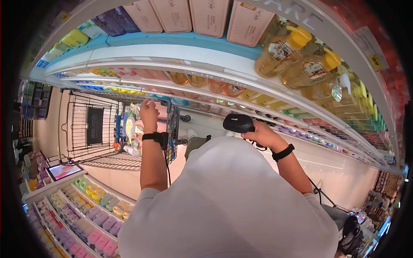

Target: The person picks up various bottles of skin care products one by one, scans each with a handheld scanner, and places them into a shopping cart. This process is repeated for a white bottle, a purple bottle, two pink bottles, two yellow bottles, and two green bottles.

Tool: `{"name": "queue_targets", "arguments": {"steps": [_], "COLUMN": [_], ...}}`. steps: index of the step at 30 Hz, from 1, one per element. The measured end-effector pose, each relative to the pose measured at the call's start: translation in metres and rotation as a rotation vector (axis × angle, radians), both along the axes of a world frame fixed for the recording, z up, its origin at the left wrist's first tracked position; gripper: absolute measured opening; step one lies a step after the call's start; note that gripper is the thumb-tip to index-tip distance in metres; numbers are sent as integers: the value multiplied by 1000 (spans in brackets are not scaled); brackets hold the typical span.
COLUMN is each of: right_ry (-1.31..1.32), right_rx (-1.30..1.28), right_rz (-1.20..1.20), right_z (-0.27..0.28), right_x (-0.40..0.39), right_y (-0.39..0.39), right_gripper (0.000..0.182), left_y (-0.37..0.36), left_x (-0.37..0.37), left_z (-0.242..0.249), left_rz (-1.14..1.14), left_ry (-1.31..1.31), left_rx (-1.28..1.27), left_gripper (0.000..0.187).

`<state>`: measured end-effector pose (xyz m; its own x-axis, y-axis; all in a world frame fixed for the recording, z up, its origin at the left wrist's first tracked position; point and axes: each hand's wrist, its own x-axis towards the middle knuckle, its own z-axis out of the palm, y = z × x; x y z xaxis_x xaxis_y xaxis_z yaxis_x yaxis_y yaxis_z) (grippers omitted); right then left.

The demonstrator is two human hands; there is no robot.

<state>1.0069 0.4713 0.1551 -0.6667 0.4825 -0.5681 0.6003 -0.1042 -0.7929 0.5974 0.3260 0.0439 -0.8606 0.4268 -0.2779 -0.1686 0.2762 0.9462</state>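
My right hand [264, 135] is closed around one end of a small black rounded case [238, 123] with light lettering on top, held in front of my body. A dark cord hangs by that hand. My left hand [149, 111] is raised over the near end of a wire shopping cart [92, 162], its fingers loosely bent and apart with nothing visible in them. Inside the cart, beside and below this hand, lie several packaged goods [130, 127] in blue, white and orange. Black bands circle both wrists.
Ahead stands a long store shelf [172, 51] with pink boxes [208, 17] and yellow-capped bottles [279, 53]. At lower left is a display rack [71, 202] of colourful packs with a small screen [64, 171]. Pale floor [331, 172] runs between them.
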Motion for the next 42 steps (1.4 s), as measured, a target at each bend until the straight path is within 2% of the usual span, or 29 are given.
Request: {"name": "queue_targets", "arguments": {"steps": [5,10,14,18,19,21,25,27,30,34,42], "right_ry": [29,57,110,163,182,177,203,206,199,180,209], "right_rx": [0,49,73,28,17,9,7,11,6,0,-30], "right_rz": [-16,-45,-102,-208,-237,-244,-267,-267,-256,-231,-212], "right_z": [-1,0,-9,-12,-12,-15,-25,-24,-21,-24,-14], "right_x": [13,28,45,65,70,79,90,93,94,95,100], "right_y": [-4,-11,-15,-22,-23,-25,-25,-23,-20,-16,-9], "right_gripper": [43,43,44,43,41,39,34,34,33,35,40], "left_y": [64,123,161,182,186,190,195,200,205,205,196], "left_x": [93,176,214,227,228,232,244,249,254,262,270], "left_z": [111,200,219,219,219,221,228,219,216,219,227], "left_rz": [-391,-670,-700,-660,-667,-678,-723,-666,-647,-642,-592], "left_ry": [310,772,1015,1097,1101,882,807,814,758,672,662], "left_rx": [305,477,534,562,563,576,513,403,407,337,271], "left_gripper": [34,45,58,71,71,77,85,92,97,96,79]}}
